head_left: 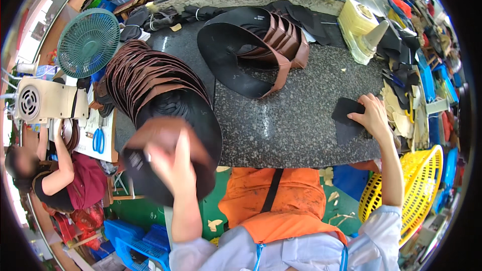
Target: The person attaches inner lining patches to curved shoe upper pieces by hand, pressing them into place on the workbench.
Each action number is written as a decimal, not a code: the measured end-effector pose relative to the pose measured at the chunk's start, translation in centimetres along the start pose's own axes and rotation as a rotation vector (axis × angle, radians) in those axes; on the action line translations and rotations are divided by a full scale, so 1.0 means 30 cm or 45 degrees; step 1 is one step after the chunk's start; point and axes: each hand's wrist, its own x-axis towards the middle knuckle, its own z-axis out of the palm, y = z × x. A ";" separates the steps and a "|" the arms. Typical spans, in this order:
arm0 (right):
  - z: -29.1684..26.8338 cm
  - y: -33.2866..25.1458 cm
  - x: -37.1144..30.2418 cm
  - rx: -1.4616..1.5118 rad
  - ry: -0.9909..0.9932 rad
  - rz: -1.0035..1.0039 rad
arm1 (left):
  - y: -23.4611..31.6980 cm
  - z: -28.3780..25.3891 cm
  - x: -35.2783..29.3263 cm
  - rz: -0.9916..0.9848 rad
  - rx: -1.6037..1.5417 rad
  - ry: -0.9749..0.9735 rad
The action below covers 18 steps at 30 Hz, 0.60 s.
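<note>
- Head view, left hand (174, 168): blurred, thumb raised, over the near end of a long row of nested curved pieces (155, 78), brown outside and black inside. It overlaps the brown band of the front loop (138, 178); cannot tell whether the fingers are closed on it.
- Row runs from the table's far left toward the person; near loop overhangs the table edge.
- Right hand (375, 116): at the right side of the speckled dark table (281, 138), fingers bent, thumb touching a small flat black piece (345, 109). Pinching or only pressing, cannot tell.
- Second, smaller group of brown-and-black loops (281, 52): on the far middle of the table, apart from both hands.
- Pale yellow device (357, 22) at the far right corner; yellow basket (420, 190) beside the right forearm.
- Left side: green fan (89, 42), cream machine (52, 100), blue-handled scissors (99, 141), a seated co-worker (88, 180) in maroon and black.
- Orange apron (296, 195) across the person's lap.
</note>
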 end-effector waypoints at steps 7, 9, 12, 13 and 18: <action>0.074 0.050 -0.033 0.977 0.477 0.081 | -0.260 0.316 0.305 0.237 -0.026 0.002; 0.054 0.045 -0.030 1.215 0.415 0.191 | -0.240 0.273 0.255 0.194 0.751 -0.319; 0.066 0.088 -0.018 1.241 0.088 0.481 | -0.152 0.243 0.277 -0.031 0.679 -0.553; 0.080 0.103 -0.024 1.239 0.089 0.485 | -0.115 0.236 0.274 -0.113 0.669 -0.653; 0.134 0.102 -0.042 2.039 0.006 0.675 | 0.051 0.201 0.227 -0.031 0.811 -0.849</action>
